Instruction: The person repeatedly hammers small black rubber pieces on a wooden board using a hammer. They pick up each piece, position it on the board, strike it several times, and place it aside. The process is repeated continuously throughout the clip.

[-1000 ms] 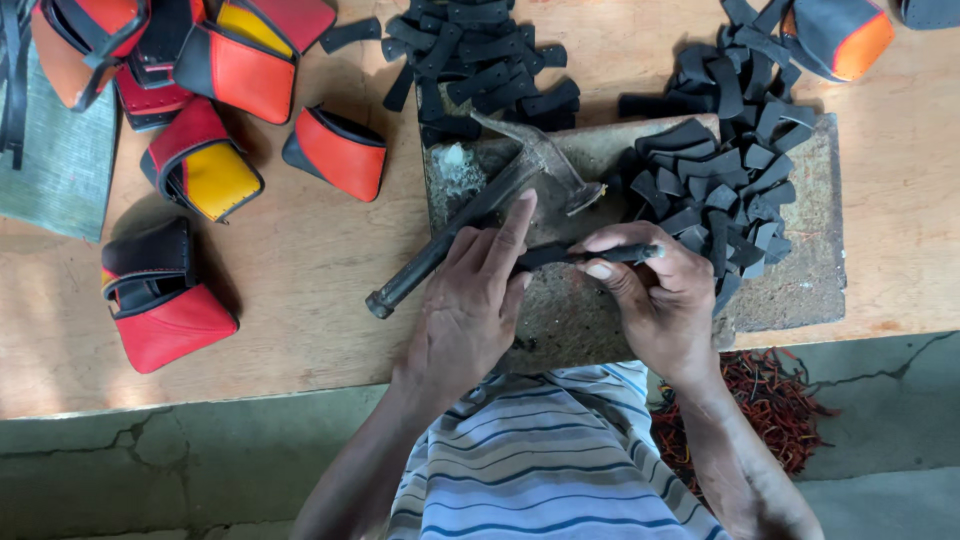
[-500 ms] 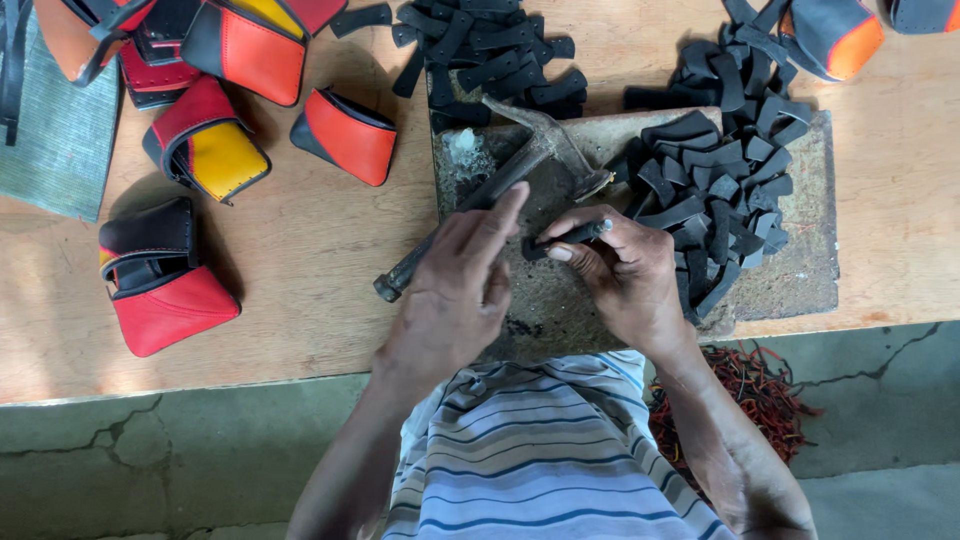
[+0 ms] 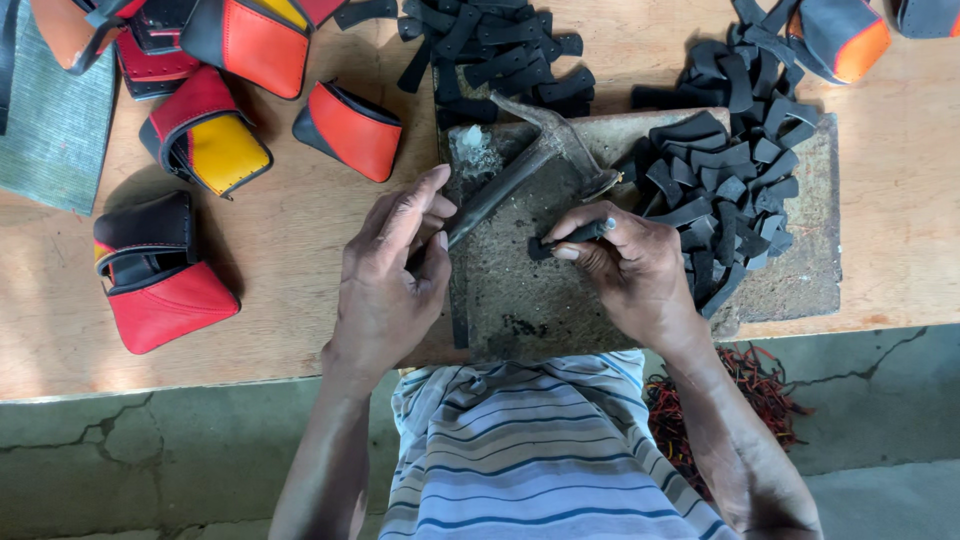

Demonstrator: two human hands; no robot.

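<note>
Strap (image 3: 560,238) pinched in right hand (image 3: 630,265) fingers; left hand (image 3: 392,270) apparently grips hammer (image 3: 530,170).

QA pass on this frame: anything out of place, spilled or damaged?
Mostly tidy. One oddity: a tangle of red scraps lies on the cracked floor below the bench edge, beside the right hand side. The stone slab is worn and stained. The hammer lies flat on it.

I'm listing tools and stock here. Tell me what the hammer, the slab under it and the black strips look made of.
Hammer: dark, dull metal head and handle, probably steel. Slab: grey, pitted, chipped edges, likely stone. Black strips: matte, flexible, curling, probably leather or a synthetic.
</note>
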